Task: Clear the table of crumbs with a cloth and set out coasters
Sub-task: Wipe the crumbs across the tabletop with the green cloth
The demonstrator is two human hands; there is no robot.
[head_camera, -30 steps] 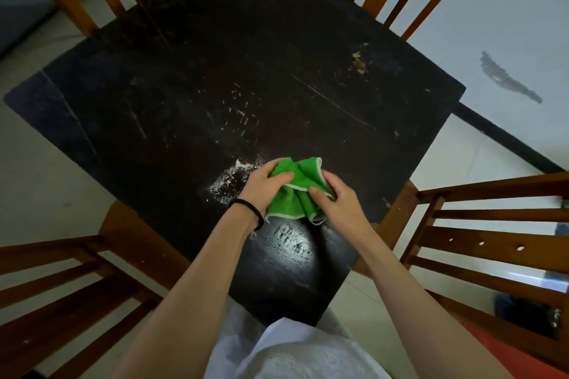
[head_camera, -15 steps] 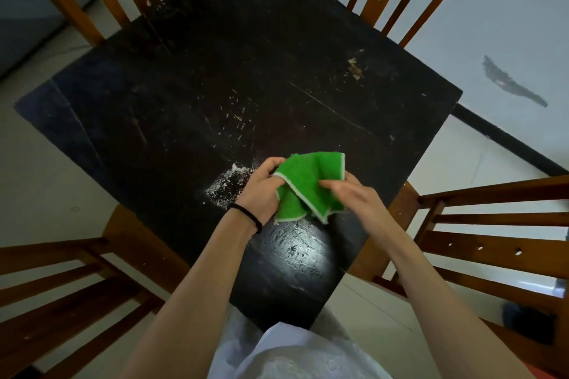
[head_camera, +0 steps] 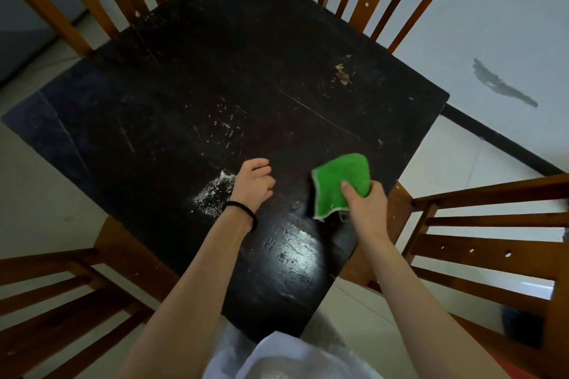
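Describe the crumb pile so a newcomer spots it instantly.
Start at the black table ringed by wooden chairs. Near its front-left edge, just left of the left hand, lies the crumb pile. It is a dense white powdery patch, unlike the thin scattered flecks farther in.

green cloth; black table, white crumbs; orange-brown chairs.

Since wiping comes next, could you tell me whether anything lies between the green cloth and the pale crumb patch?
Only the left hand. The green cloth is held in the right hand, and the crumb patch lies on the table just beyond the empty left hand.
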